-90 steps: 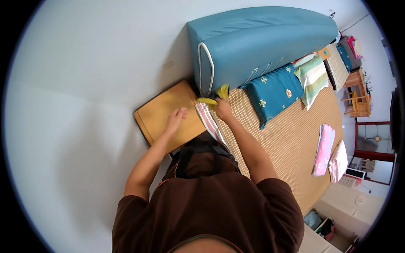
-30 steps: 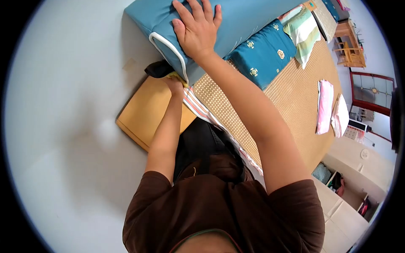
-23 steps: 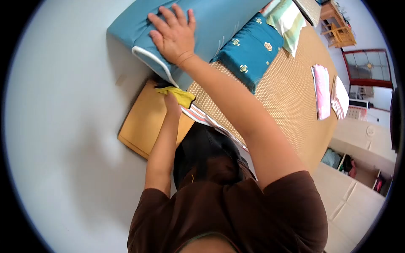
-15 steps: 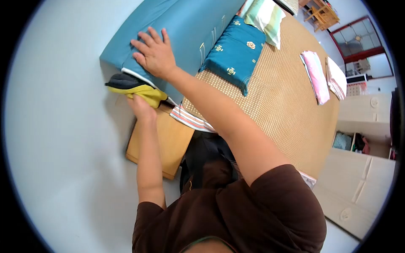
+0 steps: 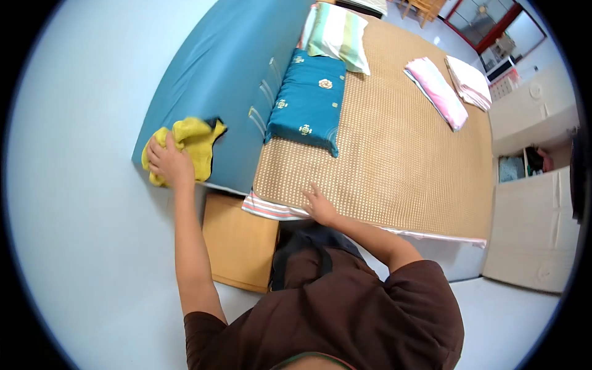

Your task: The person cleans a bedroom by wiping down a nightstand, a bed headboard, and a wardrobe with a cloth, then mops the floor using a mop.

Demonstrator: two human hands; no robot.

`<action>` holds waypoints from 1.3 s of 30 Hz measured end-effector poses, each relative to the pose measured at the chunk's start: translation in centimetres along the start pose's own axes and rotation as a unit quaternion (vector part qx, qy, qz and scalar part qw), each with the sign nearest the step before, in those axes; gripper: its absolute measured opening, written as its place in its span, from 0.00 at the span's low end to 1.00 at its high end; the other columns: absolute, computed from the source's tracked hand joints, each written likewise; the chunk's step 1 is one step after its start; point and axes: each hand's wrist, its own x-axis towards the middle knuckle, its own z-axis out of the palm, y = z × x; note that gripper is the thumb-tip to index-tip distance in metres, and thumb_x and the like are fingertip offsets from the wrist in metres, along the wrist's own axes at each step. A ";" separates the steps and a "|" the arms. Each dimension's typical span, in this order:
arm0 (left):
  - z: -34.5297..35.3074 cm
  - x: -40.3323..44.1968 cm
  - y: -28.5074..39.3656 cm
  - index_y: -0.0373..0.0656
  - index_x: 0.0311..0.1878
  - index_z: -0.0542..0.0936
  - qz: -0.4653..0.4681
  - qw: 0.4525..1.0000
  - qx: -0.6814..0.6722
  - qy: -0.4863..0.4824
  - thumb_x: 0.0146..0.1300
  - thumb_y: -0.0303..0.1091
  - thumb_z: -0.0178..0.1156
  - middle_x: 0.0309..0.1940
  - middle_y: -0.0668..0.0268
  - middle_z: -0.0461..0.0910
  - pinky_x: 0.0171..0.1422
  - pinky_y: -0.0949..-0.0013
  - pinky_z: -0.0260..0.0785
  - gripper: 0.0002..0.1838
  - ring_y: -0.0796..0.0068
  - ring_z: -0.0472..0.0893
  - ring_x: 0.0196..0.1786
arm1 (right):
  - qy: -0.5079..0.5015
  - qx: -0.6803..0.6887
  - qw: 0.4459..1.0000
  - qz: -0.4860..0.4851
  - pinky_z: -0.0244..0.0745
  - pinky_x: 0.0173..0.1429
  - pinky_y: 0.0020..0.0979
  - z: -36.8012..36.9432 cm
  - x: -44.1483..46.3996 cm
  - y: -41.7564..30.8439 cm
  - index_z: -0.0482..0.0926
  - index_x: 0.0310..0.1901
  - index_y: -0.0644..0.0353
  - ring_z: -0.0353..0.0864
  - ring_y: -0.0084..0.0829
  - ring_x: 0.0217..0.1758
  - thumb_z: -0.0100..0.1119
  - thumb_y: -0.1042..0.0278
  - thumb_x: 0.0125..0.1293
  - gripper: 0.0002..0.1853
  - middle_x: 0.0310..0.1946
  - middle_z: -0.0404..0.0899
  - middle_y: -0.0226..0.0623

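My left hand [image 5: 171, 161] grips a yellow cloth [image 5: 198, 151] with dark edging and presses it on the near end of the blue padded headboard [image 5: 231, 74]. Part of the cloth is bunched under my fingers, while the rest hangs loose to the right. Over the near edge of the woven bed mat [image 5: 382, 160] is my right hand [image 5: 319, 206], its fingers apart and nothing in them. Whether it touches the mat I cannot tell.
A teal patterned pillow [image 5: 311, 102] and a green-striped pillow [image 5: 339, 37] lie along the headboard. Folded pink bedding [image 5: 438, 92] and white bedding [image 5: 468, 83] rest farther across. A wooden nightstand [image 5: 240, 243] stands before me, with pale cabinets [image 5: 527, 228] at right.
My left hand has brought the yellow cloth up from the headboard's lower side onto its end. My right hand has left the headboard and moved right, over the mat's near edge.
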 end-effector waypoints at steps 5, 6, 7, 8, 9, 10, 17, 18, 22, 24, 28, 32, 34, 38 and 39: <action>5.3 5.6 5.6 0.56 0.62 0.75 0.141 0.989 0.043 0.012 0.64 0.34 0.60 0.72 0.60 0.63 0.69 0.39 0.57 0.22 0.51 0.60 0.74 | 0.027 0.001 0.988 0.150 0.72 0.67 0.50 -1.1 -3.7 9.1 0.69 0.68 0.57 0.71 0.57 0.67 0.57 0.57 0.68 0.28 0.74 0.54 0.56; 6.6 7.0 7.1 0.56 0.62 0.75 0.152 0.987 0.059 0.009 0.65 0.35 0.59 0.71 0.60 0.64 0.69 0.39 0.57 0.21 0.51 0.60 0.74 | 0.033 0.013 0.985 0.168 0.71 0.67 0.50 -1.5 -3.7 9.9 0.70 0.67 0.57 0.71 0.57 0.67 0.56 0.57 0.68 0.28 0.74 0.56 0.56; 6.8 7.9 8.4 0.55 0.61 0.75 0.160 0.985 0.065 0.010 0.65 0.35 0.57 0.71 0.60 0.65 0.68 0.39 0.58 0.20 0.51 0.61 0.74 | 0.048 0.032 0.984 0.171 0.70 0.69 0.49 -2.5 -4.1 9.4 0.73 0.64 0.59 0.71 0.54 0.68 0.56 0.56 0.68 0.26 0.70 0.64 0.55; 6.8 8.5 9.0 0.55 0.61 0.75 0.168 0.983 0.071 0.010 0.66 0.35 0.55 0.71 0.60 0.65 0.68 0.39 0.59 0.19 0.51 0.61 0.74 | 0.055 0.042 0.986 0.153 0.70 0.69 0.48 -3.0 -3.9 9.1 0.74 0.63 0.59 0.72 0.54 0.67 0.56 0.56 0.68 0.25 0.68 0.66 0.55; 7.9 9.1 8.6 0.55 0.61 0.75 0.185 0.980 0.068 0.040 0.66 0.34 0.55 0.70 0.61 0.66 0.67 0.40 0.61 0.20 0.52 0.62 0.74 | 0.060 0.050 0.988 0.133 0.70 0.69 0.48 -3.2 -3.7 9.0 0.75 0.62 0.60 0.72 0.53 0.67 0.56 0.57 0.68 0.25 0.67 0.67 0.54; 9.0 9.3 8.1 0.55 0.61 0.75 0.200 0.975 0.066 0.069 0.66 0.32 0.55 0.69 0.61 0.67 0.67 0.42 0.63 0.20 0.53 0.62 0.73 | 0.063 0.058 0.990 0.112 0.69 0.69 0.48 -3.2 -3.4 9.0 0.76 0.62 0.60 0.72 0.53 0.66 0.56 0.57 0.67 0.24 0.66 0.69 0.54; 3.4 2.3 9.8 0.52 0.57 0.76 0.258 0.957 0.100 0.085 0.65 0.31 0.54 0.65 0.59 0.70 0.61 0.49 0.68 0.17 0.52 0.70 0.65 | 0.011 0.064 0.996 0.061 0.74 0.64 0.48 -2.2 -4.0 7.6 0.77 0.60 0.58 0.77 0.50 0.61 0.55 0.60 0.68 0.22 0.62 0.72 0.51; 3.0 0.3 9.5 0.51 0.57 0.76 0.273 0.952 0.121 0.070 0.65 0.32 0.55 0.65 0.59 0.70 0.60 0.48 0.68 0.16 0.52 0.71 0.64 | 0.014 0.059 0.997 0.039 0.75 0.63 0.47 -2.1 -4.6 7.7 0.77 0.60 0.58 0.77 0.50 0.60 0.55 0.60 0.68 0.22 0.62 0.73 0.51; 8.1 -7.4 5.2 0.50 0.56 0.76 0.429 0.884 0.181 -0.027 0.67 0.36 0.53 0.63 0.60 0.72 0.62 0.50 0.66 0.15 0.55 0.72 0.63 | 0.061 0.060 0.991 0.104 0.76 0.60 0.45 -1.2 -7.8 10.6 0.78 0.56 0.56 0.79 0.48 0.57 0.59 0.61 0.65 0.19 0.60 0.74 0.45; 12.3 -11.1 2.1 0.49 0.55 0.76 0.511 0.848 0.134 -0.035 0.67 0.38 0.52 0.61 0.61 0.73 0.62 0.51 0.65 0.15 0.58 0.72 0.64 | 0.111 0.067 0.978 0.163 0.76 0.60 0.45 -1.1 -11.3 11.7 0.78 0.57 0.56 0.79 0.49 0.56 0.59 0.60 0.66 0.19 0.56 0.76 0.46; 13.7 -14.1 2.8 0.49 0.54 0.77 0.530 0.827 0.143 -0.122 0.68 0.36 0.51 0.61 0.61 0.74 0.60 0.51 0.66 0.14 0.60 0.70 0.67 | 0.186 0.118 0.935 0.277 0.76 0.60 0.45 1.1 -18.8 13.9 0.80 0.56 0.55 0.79 0.50 0.56 0.59 0.58 0.67 0.19 0.54 0.77 0.46; 18.9 -15.4 3.3 0.49 0.46 0.81 0.670 0.695 0.111 -0.236 0.66 0.35 0.51 0.47 0.64 0.75 0.58 0.51 0.67 0.10 0.58 0.73 0.57 | 0.177 0.174 0.889 0.384 0.73 0.64 0.44 4.2 -24.1 14.5 0.79 0.58 0.54 0.77 0.48 0.61 0.58 0.56 0.68 0.20 0.59 0.76 0.44; 19.0 -16.6 6.6 0.47 0.48 0.81 0.582 0.715 0.122 -0.369 0.64 0.36 0.56 0.51 0.63 0.75 0.57 0.51 0.69 0.11 0.55 0.73 0.59 | 0.207 0.202 0.874 0.391 0.72 0.65 0.44 4.1 -26.0 13.2 0.80 0.58 0.56 0.76 0.49 0.61 0.57 0.55 0.69 0.20 0.58 0.77 0.46; 18.6 -20.1 16.0 0.44 0.50 0.81 0.536 0.719 -0.068 -0.437 0.59 0.33 0.62 0.48 0.60 0.79 0.52 0.52 0.72 0.15 0.52 0.78 0.51 | 0.273 0.254 0.858 0.353 0.70 0.66 0.43 3.3 -28.6 12.3 0.79 0.59 0.57 0.75 0.51 0.61 0.57 0.53 0.69 0.22 0.55 0.78 0.51; 20.9 -21.5 18.2 0.42 0.51 0.81 0.537 0.692 -0.138 -0.463 0.59 0.33 0.63 0.46 0.60 0.80 0.50 0.54 0.73 0.16 0.53 0.80 0.48 | 0.280 0.272 0.853 0.347 0.70 0.66 0.43 2.6 -29.0 12.1 0.79 0.59 0.57 0.75 0.51 0.61 0.58 0.52 0.69 0.22 0.56 0.78 0.51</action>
